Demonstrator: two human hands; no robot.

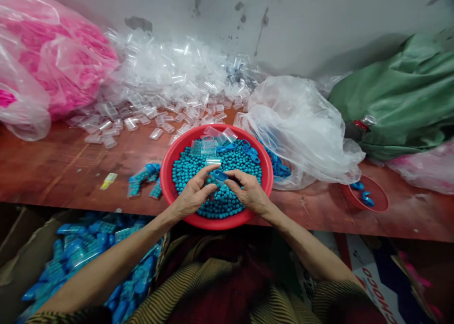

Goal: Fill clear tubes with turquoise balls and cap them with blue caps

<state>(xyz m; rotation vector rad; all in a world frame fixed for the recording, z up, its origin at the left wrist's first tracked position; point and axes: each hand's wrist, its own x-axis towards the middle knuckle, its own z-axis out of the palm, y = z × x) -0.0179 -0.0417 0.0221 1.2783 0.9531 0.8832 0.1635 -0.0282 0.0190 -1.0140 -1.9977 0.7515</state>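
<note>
Two bare hands over a basin of beads, seen from above. The blue cap [220, 175], a small moulded piece, lies between the hands, above the beads [220, 205] near the middle of the red basin [163, 177]. The right hand [248, 189] is narrowed, its thumb and index finger closed on the right end of the cap. The left hand [194, 191] curves its thumb and forefinger towards the other end; the detail there is small and partly blurred, so whether it grips the cap, a clear case beneath it, or neither cannot be told.

Handling, as judged from appearance: the cap should be light, stiff and rather smooth, best taken by its two ends between fingertip and thumb. The clear cases [209, 144], resting on the beads at the far side of the basin, look thin-walled and slippery; light pressure on opposite walls would suit them, as a hard squeeze might flex or crack them. The beads, round and loose, would roll readily if tipped.

Surroundings: the basin stands on the tabletop [71, 172], with bead-filled packs [140, 176] just beside it on the left. A translucent bag [294, 125] lies to the right; beyond it, farther right, is a small red basket [383, 205] holding blue pieces [367, 199].
</note>
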